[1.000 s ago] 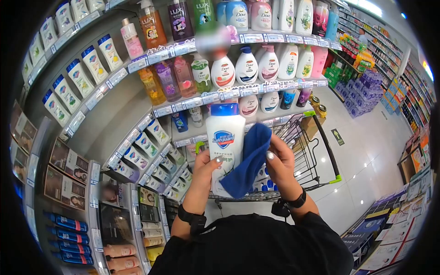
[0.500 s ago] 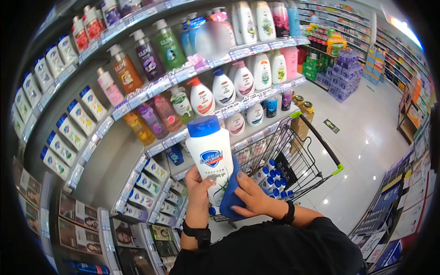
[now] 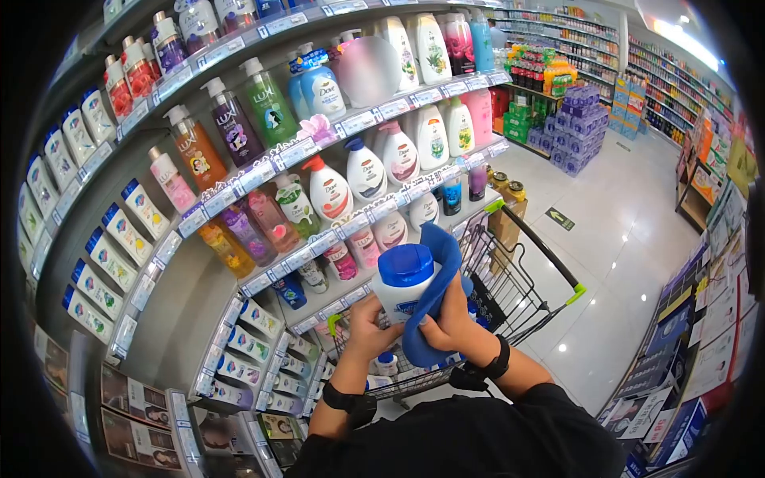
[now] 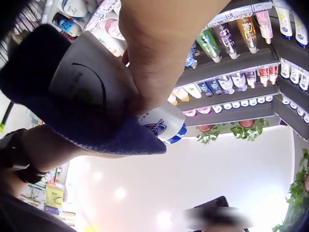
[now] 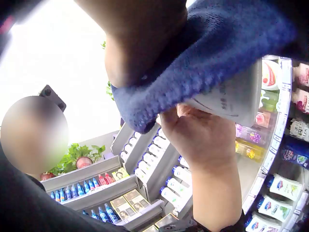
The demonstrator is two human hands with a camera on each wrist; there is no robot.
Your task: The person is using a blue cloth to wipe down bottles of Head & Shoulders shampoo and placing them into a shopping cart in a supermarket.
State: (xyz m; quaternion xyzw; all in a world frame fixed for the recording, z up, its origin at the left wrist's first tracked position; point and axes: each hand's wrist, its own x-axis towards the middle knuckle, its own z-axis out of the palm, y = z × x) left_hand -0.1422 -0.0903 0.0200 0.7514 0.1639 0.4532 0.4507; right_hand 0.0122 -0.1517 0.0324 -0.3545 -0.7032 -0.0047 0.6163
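A white bottle (image 3: 398, 296) with a blue cap tilts with its cap toward the head camera, over the near side of the cart. My left hand (image 3: 368, 325) grips its left side. On the other side my right hand (image 3: 453, 320) pinches a blue cloth (image 3: 430, 334) that lies against the bottle's right side. In the left wrist view the cloth (image 4: 91, 126) wraps along the bottle (image 4: 87, 77), with the left hand (image 4: 154, 53) over it. The right wrist view shows the cloth (image 5: 203, 63) covering part of the bottle (image 5: 231, 99).
A shopping cart (image 3: 578, 293) with blue-capped bottles inside stands in front of me. Shelves (image 3: 263, 280) of bottles curve around the front and left. Stacked purple packs (image 3: 575, 131) stand on the floor at the back right, and boxes (image 3: 677, 358) line the near right.
The bottle has tipped so its cap faces the camera, and its label is mostly hidden. The cloth has come up along its right side with my right hand. The head view has shifted.
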